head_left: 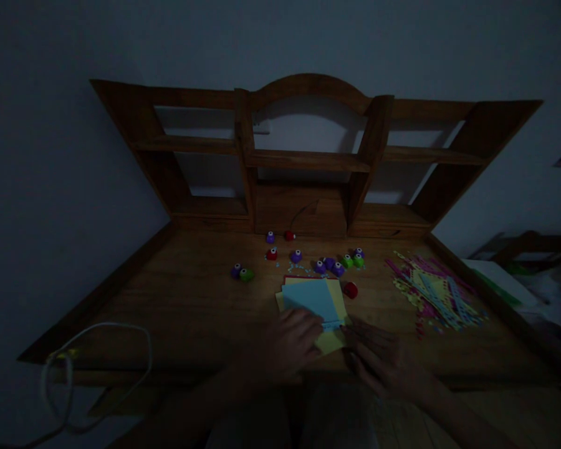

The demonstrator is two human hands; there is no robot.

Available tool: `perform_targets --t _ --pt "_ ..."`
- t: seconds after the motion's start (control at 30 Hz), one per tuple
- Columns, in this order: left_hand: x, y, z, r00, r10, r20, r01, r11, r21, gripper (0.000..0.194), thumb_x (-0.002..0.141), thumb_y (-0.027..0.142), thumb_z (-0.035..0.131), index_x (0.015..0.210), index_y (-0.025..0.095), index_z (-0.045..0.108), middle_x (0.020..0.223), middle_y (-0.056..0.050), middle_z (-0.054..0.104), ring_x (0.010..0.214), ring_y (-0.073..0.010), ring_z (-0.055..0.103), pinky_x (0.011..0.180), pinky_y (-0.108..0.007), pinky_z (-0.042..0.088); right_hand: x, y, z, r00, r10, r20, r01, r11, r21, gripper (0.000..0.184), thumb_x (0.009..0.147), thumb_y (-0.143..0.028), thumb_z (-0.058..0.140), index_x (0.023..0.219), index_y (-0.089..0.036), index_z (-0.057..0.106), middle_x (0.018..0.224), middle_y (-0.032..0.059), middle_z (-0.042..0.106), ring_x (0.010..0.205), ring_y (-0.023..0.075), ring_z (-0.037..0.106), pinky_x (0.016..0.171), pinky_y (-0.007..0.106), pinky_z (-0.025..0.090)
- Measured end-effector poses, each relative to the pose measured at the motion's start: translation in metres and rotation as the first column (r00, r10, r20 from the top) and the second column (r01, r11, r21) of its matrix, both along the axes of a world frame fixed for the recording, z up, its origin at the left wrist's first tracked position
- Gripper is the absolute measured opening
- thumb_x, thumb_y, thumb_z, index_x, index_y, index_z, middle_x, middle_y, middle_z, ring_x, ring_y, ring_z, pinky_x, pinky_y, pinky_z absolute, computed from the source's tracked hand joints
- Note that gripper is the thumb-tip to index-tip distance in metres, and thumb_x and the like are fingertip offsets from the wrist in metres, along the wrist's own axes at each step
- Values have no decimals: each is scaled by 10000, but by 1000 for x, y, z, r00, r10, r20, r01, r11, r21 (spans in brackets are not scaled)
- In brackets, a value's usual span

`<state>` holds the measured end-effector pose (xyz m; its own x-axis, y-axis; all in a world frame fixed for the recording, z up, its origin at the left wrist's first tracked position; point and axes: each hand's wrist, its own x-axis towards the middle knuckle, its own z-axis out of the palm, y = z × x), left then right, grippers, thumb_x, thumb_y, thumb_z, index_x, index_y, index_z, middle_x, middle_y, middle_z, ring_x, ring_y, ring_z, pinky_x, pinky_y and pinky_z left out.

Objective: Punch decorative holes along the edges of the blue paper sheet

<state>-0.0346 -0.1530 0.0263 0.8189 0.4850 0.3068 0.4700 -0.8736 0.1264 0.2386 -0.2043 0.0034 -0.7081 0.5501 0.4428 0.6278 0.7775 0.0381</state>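
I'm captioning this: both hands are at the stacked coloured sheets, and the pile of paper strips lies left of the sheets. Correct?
Wrong side: the head view shows the pile of paper strips right of the stacked coloured sheets. Left hand and right hand are there.

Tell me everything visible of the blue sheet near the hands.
The blue sheet looks like thin paper, lying flat, slightly askew, on yellow paper. A patterned blue strip shows at its near edge; whether attached is unclear. The left hand covers its near left part; the right hand is by its near right corner.
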Motion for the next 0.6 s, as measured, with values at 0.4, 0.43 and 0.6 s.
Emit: perform_targets --t 0.4,0.43,0.6 --pt "12 -41 -38 991 113 -70 -93 965 245 305 981 282 424 1213 163 581 1402 -94 519 1186 -202 520 992 -359 347 -4 -1 5 998 -7 -62 7 1000 -6 390 825 -126 568 1211 -80 595 1192 180 664 1165 282 604 992 429 531" --pt "9 -41 -39 991 113 -78 -90 964 252 315 982 286 417 1223 159 575 1417 -99 505 1189 -201 519 1002 -362 338 -4 -1 5 998 -6 -65 6 1000 -5 391 821 -127 572 1208 -78 596 1190 181 664 1164 283 605 991 427 532" --pt "-11 -42 -47 991 96 -90 -64 949 310 345 978 281 403 1245 130 562 1417 -133 501 1282 -211 459 1064 -376 281 -4 -1 5 997 -7 -75 6 1000 -14 432 817 -127 572 1247 -82 573 1183 176 669 1136 275 623 997 435 528"
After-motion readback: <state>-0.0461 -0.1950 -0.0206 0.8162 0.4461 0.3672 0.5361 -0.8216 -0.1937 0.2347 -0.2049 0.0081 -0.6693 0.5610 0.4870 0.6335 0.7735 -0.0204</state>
